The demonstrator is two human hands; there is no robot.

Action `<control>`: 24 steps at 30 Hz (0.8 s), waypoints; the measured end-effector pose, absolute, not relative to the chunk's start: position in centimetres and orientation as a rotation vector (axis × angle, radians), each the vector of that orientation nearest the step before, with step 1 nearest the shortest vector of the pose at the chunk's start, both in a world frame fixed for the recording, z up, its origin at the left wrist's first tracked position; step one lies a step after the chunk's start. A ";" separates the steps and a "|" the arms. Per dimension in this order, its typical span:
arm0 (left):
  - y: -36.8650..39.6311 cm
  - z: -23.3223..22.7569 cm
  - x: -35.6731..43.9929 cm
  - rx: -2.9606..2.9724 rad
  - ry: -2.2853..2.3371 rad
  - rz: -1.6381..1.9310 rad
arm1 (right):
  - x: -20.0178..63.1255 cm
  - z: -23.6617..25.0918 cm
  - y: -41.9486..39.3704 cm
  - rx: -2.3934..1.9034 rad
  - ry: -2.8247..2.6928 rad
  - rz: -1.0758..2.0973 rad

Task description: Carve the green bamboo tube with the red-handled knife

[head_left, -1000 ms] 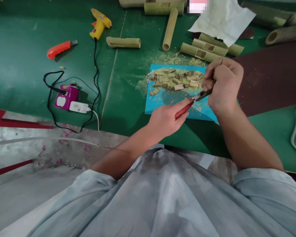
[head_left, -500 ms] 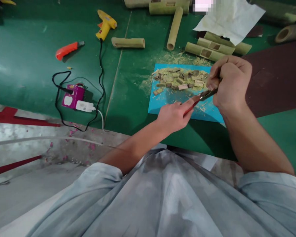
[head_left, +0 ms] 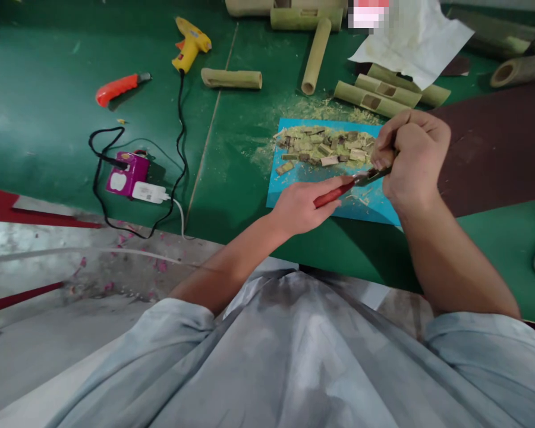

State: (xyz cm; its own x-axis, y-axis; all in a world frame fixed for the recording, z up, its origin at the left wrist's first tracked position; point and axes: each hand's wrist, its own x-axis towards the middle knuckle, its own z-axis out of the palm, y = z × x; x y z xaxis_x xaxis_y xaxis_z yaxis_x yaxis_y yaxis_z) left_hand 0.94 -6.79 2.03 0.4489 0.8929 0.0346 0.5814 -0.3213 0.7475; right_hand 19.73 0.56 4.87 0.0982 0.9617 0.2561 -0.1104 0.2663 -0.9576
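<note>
Green surface (head_left: 236,166) with cutting work apparently part-way along

Across the far side lie bamboo tubes; the nearest pair (head_left: 369,101), just beyond a blue sheet (head_left: 279,191), shows rectangular openings, so that much looks done. Loose chips (head_left: 318,147) and shavings heap along the sheet's far half, suggesting plenty of material already removed.

Over the sheet's near right part, the left grip (head_left: 307,207) is closed around a red-handled tool (head_left: 333,195), its metal end pointing right and meeting a small dark piece (head_left: 378,173). The right grip (head_left: 417,157) is curled tightly about that piece, hiding most of it. Work on it seems unfinished, though how much is left cannot be told. Farther off, a narrow tube (head_left: 316,56) shows no opening on its visible side. At left, an orange cutter (head_left: 116,90) and a yellow glue gun (head_left: 189,46) lie unused.
</note>
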 end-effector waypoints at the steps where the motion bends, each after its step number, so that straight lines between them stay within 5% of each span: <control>1: -7.2 2.3 1.1 1.997 1.245 0.623 | 19.7 4.9 0.5 -0.963 -1.167 1.016; 24: -10.5 4.6 3.8 1.991 1.477 0.480 | 19.6 4.5 0.5 -0.873 -1.106 1.050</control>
State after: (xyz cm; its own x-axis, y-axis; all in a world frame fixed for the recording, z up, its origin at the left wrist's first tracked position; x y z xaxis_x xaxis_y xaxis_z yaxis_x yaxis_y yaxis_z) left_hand 3.80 -10.47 4.63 0.3129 0.9475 -0.0659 0.7274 -0.1944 0.6581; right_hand 19.60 0.52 4.51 0.1068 0.9579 0.2664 -0.2164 0.2839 -0.9341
